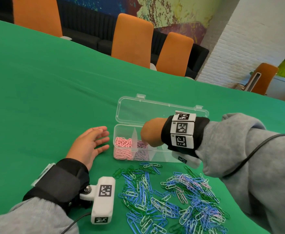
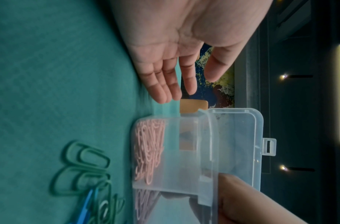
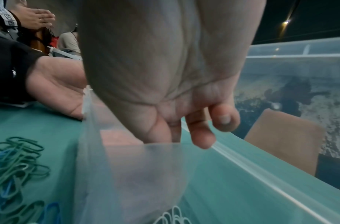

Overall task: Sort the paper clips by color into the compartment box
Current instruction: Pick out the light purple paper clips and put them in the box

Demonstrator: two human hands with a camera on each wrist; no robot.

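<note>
There, my right hand (image 1: 151, 132) dipped fingertips-down into the box (image 1: 121, 132) over the purple clips (image 1: 142, 146), grip unclear, while my left hand (image 1: 89, 144) lay flat and empty beside it, the unsorted pile (image 1: 168, 196) waiting nearer me.

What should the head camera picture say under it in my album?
Right hand dips into the clear box over lilac clips.

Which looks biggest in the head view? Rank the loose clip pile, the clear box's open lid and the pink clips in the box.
1. Loose clip pile
2. Open lid, partly hidden by the right wrist
3. Pink clips
</note>
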